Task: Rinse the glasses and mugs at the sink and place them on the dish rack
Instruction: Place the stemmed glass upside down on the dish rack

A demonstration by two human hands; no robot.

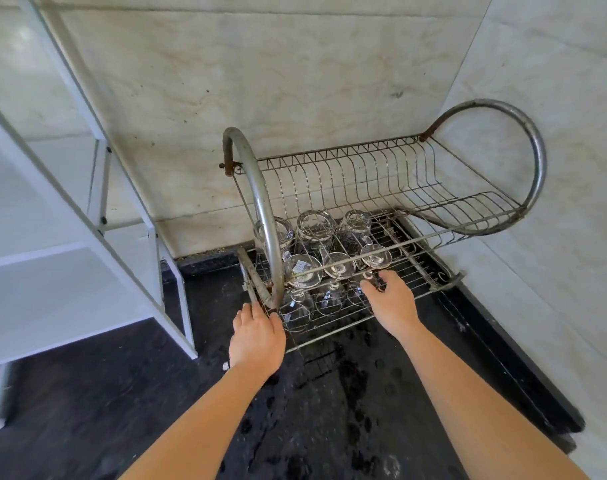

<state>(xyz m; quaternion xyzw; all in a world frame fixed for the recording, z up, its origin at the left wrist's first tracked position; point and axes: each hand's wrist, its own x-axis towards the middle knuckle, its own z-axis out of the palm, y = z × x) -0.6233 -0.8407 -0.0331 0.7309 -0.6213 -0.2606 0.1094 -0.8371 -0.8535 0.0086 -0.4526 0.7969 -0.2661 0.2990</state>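
A two-tier metal dish rack [392,237] stands in the corner on a wet black counter. Its lower tier holds several clear glasses upside down: three mugs [314,225] at the back and stemmed glasses [303,270] in front. My left hand [257,332] grips the rack's front left corner beside a glass [295,311]. My right hand [390,297] reaches over the lower tier's front, and its fingers pinch the stem of the rightmost stemmed glass [374,256]. The upper tier holds nothing.
The black counter [329,393] in front of the rack is spattered with water drops. A white shelf frame [87,209] stands at the left. Marble walls close the corner behind and to the right of the rack.
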